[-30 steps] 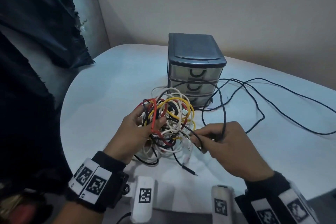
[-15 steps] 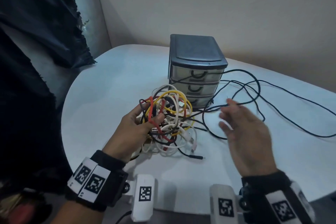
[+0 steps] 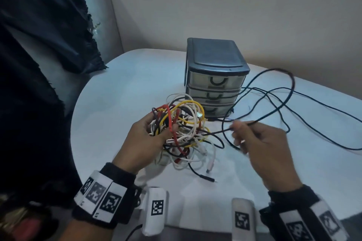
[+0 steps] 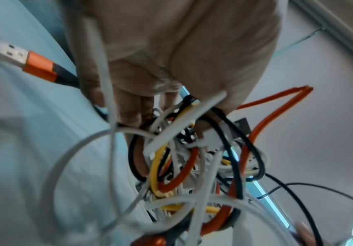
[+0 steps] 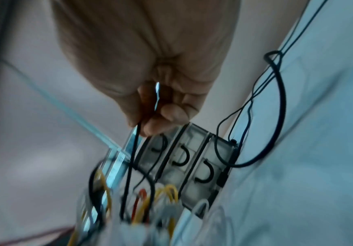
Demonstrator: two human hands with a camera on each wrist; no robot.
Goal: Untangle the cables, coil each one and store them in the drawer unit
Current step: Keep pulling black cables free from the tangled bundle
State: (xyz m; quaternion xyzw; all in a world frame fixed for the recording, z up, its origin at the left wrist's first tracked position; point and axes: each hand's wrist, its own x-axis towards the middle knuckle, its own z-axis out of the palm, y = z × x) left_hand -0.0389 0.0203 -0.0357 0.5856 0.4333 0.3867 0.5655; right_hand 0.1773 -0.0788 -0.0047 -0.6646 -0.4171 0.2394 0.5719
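Note:
A tangle of white, yellow, red and black cables (image 3: 184, 127) sits in front of the grey three-drawer unit (image 3: 214, 76), whose drawers are all closed. My left hand (image 3: 148, 135) grips the left side of the tangle (image 4: 188, 159), fingers and thumb curled round several strands. My right hand (image 3: 254, 139) pinches a long black cable (image 3: 274, 111) that runs out of the tangle and arcs up to the right. In the right wrist view my fingertips (image 5: 161, 121) hold that black cable (image 5: 133, 149) near the drawer unit (image 5: 192, 158).
More of the thin black cable (image 3: 323, 107) lies in loops across the white table (image 3: 117, 88) to the right of the drawers. A black plug end (image 3: 207, 178) lies near the front. Dark cloth (image 3: 39, 45) hangs at left; the wall is close behind.
My right hand, open half a second ago after letting go of a black strand, has closed again on the black cable and lifts a loop of it up to the right. Left hand keeps its grip.

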